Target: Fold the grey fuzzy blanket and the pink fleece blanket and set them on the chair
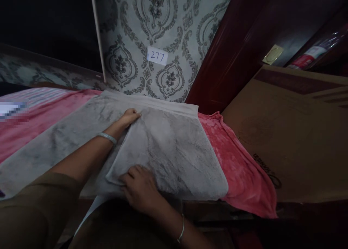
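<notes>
A grey plush cloth [165, 147] with a pale border along its far side lies on a surface before me, its right part doubled over. At the far end of the fold's left edge, my left hand [127, 118] pinches the fabric, fingertips closed. My right hand [140, 186] is at the near left corner of the doubled part, fingers curled over the edge; its thumb is partly hidden. The layer beneath stretches out to the left, past my left forearm.
A pink-red cloth [239, 162] shows under the grey one. On the right stands a large cardboard box [293, 133], with a bottle [310, 57] behind it. A dark screen [49, 28] and a paper marked 277 [157, 55] are at the patterned wall [152, 17].
</notes>
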Action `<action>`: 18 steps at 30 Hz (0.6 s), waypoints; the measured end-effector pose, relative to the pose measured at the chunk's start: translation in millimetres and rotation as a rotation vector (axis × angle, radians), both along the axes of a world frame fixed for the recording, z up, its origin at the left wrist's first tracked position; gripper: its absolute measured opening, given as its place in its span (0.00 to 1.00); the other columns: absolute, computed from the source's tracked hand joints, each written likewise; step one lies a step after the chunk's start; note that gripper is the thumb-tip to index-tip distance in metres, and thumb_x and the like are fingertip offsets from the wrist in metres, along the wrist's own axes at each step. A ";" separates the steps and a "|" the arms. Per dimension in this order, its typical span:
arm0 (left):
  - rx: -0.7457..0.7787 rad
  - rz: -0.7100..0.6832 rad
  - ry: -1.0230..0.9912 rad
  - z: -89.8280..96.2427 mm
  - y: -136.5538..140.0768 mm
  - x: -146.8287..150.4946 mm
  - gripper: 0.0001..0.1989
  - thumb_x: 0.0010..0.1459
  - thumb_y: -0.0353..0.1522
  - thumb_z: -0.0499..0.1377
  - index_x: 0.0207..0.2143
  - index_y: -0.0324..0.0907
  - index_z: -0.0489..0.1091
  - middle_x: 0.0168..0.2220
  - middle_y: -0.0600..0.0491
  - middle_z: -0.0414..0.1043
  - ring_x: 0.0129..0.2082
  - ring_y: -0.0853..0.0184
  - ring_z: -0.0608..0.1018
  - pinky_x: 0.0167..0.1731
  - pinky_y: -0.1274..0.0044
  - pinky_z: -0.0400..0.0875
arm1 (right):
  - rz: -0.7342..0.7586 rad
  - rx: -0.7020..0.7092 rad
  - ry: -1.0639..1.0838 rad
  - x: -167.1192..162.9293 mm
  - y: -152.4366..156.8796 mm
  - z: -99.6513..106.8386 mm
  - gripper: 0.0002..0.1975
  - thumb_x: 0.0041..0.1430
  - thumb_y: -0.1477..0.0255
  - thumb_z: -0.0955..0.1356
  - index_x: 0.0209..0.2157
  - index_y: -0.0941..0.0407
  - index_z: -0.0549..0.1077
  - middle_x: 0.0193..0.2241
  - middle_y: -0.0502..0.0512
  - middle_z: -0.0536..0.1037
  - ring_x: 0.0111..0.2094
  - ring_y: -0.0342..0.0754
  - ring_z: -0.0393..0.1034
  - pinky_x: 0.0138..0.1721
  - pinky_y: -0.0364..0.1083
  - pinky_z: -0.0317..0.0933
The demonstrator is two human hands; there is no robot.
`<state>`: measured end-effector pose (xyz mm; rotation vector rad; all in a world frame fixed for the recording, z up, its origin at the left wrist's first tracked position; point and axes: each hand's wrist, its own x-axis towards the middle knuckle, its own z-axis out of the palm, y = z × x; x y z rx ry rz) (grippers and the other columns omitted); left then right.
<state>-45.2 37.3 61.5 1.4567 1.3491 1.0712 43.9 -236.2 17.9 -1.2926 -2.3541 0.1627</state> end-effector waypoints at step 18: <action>-0.156 -0.023 -0.130 -19.4 6.6 -14.4 0.12 0.33 0.34 0.66 0.19 0.42 0.65 0.18 0.54 0.67 0.20 0.67 0.69 0.24 0.76 0.64 | 0.012 0.017 -0.150 -6.4 2.5 -9.1 0.05 0.62 0.76 0.66 0.40 0.55 0.68 0.37 0.54 0.72 0.40 0.51 0.64 0.38 0.47 0.59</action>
